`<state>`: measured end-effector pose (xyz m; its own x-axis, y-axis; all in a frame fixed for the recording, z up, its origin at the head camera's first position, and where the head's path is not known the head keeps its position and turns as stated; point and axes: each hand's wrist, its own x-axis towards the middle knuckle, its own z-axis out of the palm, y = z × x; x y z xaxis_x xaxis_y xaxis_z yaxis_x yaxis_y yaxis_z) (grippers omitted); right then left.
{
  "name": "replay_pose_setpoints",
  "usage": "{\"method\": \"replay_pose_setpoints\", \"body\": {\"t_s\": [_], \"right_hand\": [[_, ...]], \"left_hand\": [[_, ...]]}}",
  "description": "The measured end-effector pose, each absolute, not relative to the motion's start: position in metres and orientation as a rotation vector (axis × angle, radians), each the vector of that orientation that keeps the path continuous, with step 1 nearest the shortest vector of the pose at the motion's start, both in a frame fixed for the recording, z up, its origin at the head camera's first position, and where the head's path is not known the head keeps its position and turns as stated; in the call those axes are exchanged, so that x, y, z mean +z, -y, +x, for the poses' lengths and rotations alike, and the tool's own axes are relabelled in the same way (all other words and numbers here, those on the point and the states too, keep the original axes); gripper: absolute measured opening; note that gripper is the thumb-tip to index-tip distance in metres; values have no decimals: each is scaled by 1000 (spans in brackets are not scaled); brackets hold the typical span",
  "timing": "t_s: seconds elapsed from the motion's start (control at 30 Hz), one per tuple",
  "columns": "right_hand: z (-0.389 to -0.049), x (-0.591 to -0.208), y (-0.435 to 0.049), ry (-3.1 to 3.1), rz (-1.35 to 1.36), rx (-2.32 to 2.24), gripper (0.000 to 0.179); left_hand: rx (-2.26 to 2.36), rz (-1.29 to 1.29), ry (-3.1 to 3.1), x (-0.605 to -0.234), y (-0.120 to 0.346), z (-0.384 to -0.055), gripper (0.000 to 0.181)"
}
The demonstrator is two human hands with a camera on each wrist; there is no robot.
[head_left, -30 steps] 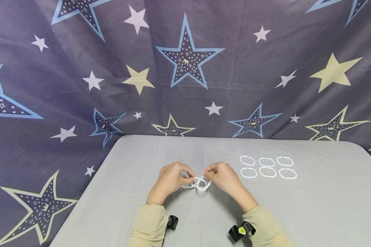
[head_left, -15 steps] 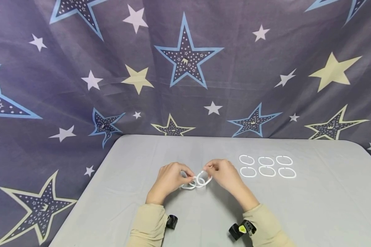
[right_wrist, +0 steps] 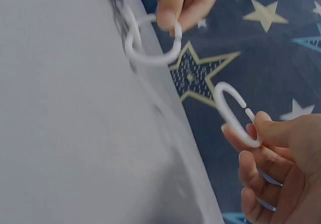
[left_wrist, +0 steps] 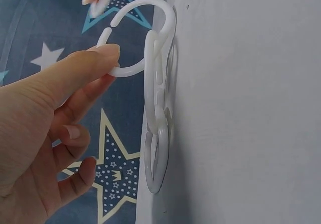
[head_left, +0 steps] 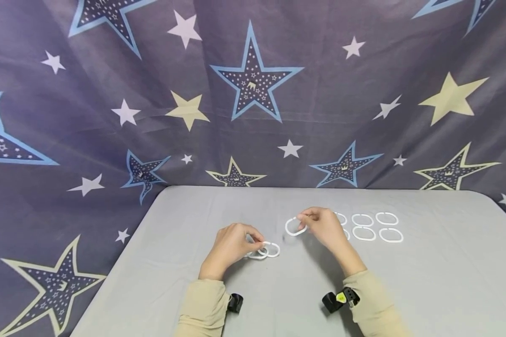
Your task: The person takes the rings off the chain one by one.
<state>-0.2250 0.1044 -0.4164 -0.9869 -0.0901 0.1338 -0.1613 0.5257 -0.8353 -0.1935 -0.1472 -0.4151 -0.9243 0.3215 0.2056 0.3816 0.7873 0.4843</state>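
My left hand [head_left: 236, 241] pinches a white split ring [left_wrist: 170, 15] between thumb and index finger, beside its small gap. Linked to that ring is a second white ring [left_wrist: 149, 78], and a third ring [left_wrist: 156, 181] hooks through the second. This short chain lies on or just above the table; the left fingers hide part of it in the head view. Further right and farther back, my right hand [head_left: 325, 229] pinches a separate white ring [head_left: 287, 228] in the air. Its gap shows near the right thumb in the right wrist view, where the ring [right_wrist: 224, 113] hangs apart from the chain.
Several loose white rings [head_left: 390, 241] lie in two rows on the grey table [head_left: 447, 271] at the right. The right hand partly covers the nearest ones. A star-patterned cloth [head_left: 320, 93] hangs behind the table and down its left side.
My right hand has moved right and away from me with its ring, which earlier overlapped the end of the chain and is now apart from it. The left hand stays nearly still.
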Motion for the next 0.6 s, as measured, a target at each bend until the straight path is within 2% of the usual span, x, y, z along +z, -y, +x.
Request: {"method": "replay_pose_setpoints", "body": {"t_s": [0.6], "right_hand": [[-260, -421, -148, 2808, 45, 1165, 22]], "left_hand": [[-799, -530, 2898, -412, 144, -192, 5]]}}
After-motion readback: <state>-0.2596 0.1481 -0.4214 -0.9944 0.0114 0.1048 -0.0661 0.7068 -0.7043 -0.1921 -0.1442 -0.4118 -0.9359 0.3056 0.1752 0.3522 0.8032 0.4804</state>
